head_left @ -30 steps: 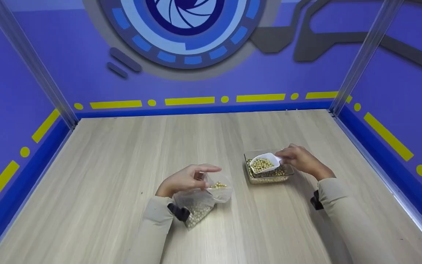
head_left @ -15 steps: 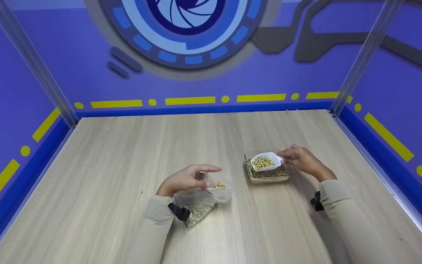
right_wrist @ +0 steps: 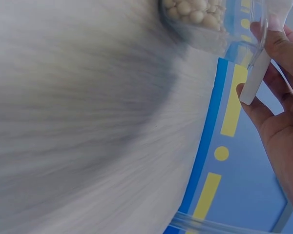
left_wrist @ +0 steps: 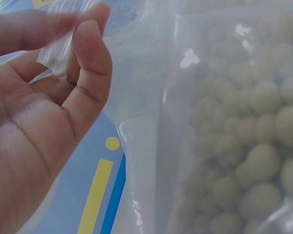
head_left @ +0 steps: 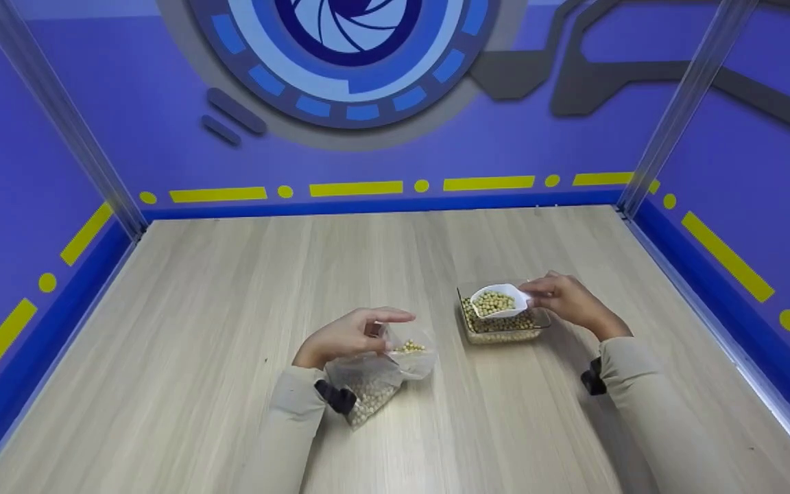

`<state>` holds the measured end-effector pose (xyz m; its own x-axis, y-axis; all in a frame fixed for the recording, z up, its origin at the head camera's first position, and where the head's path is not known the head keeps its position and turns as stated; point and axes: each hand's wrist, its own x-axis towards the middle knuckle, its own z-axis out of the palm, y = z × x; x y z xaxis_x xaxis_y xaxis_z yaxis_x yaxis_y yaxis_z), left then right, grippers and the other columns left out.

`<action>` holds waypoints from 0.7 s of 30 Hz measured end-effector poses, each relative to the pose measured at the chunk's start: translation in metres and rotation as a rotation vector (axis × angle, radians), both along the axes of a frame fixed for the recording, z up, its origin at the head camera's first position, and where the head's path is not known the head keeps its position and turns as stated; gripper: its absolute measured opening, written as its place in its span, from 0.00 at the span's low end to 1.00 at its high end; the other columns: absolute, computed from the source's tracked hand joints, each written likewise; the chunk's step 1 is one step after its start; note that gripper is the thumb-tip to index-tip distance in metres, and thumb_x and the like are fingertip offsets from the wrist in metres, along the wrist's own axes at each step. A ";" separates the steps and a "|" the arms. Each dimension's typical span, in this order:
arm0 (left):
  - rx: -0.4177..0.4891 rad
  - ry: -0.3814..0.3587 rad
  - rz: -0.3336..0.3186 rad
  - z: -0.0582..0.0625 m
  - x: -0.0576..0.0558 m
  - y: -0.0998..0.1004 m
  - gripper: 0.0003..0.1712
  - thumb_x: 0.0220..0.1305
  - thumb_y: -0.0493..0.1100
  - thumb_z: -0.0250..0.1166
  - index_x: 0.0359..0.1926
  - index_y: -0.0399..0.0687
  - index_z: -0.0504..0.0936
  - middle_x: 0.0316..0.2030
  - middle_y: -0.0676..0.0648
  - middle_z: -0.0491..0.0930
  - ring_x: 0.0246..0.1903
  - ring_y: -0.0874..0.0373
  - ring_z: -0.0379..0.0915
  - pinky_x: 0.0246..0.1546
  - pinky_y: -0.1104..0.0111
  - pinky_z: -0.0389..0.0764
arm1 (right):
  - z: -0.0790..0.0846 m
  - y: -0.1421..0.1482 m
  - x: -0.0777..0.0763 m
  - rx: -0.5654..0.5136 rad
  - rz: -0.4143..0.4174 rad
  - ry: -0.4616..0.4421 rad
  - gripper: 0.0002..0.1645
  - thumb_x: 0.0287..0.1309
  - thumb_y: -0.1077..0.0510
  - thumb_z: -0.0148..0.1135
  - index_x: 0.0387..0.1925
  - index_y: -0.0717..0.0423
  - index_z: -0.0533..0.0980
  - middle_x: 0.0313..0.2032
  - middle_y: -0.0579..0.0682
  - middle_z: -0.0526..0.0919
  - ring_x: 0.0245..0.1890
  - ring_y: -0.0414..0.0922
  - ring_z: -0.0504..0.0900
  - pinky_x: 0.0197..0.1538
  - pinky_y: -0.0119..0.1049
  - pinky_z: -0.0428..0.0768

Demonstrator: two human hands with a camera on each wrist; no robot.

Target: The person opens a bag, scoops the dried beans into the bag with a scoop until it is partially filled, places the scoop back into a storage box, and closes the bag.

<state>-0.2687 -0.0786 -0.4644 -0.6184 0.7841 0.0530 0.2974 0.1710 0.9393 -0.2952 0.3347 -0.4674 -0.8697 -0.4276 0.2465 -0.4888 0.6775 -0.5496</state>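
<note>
My left hand [head_left: 350, 335] pinches the rim of a clear plastic bag [head_left: 367, 374] between thumb and finger. Pale round dried peas or soybeans [left_wrist: 263, 161] fill the bag's lower part, and a few more show at its mouth. With my right hand [head_left: 570, 302] I hold a white scoop [head_left: 520, 300] by its handle [right_wrist: 256, 80]. The scoop carries a heap of the same peas [head_left: 493, 302]. It is over a clear rectangular container [head_left: 474, 336], which also has peas in it. Whether the scoop touches the peas below is hard to tell.
A light wood-grain table [head_left: 230, 288] lies under everything. Blue-purple panels [head_left: 381, 165] with yellow marks stand at the back and both sides. The bag lies left of the container, with bare tabletop between them.
The scoop has risen slightly and tilted back toward level over the container, still loaded with peas. My left hand and the bag stay in place.
</note>
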 end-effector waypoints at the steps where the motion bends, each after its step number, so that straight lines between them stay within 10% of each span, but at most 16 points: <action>1: -0.003 -0.001 0.001 0.000 0.000 0.000 0.31 0.60 0.25 0.57 0.66 0.31 0.67 0.66 0.34 0.65 0.26 0.66 0.70 0.28 0.74 0.71 | 0.000 0.001 0.000 -0.006 0.004 -0.001 0.19 0.53 0.64 0.66 0.49 0.62 0.82 0.41 0.58 0.86 0.36 0.39 0.74 0.38 0.30 0.74; 21: 0.002 -0.006 -0.006 -0.001 -0.001 0.000 0.32 0.58 0.27 0.56 0.66 0.35 0.68 0.66 0.37 0.66 0.27 0.67 0.71 0.30 0.73 0.73 | 0.001 0.001 0.001 -0.083 -0.017 -0.065 0.19 0.53 0.65 0.66 0.49 0.63 0.81 0.40 0.59 0.84 0.36 0.33 0.72 0.38 0.26 0.74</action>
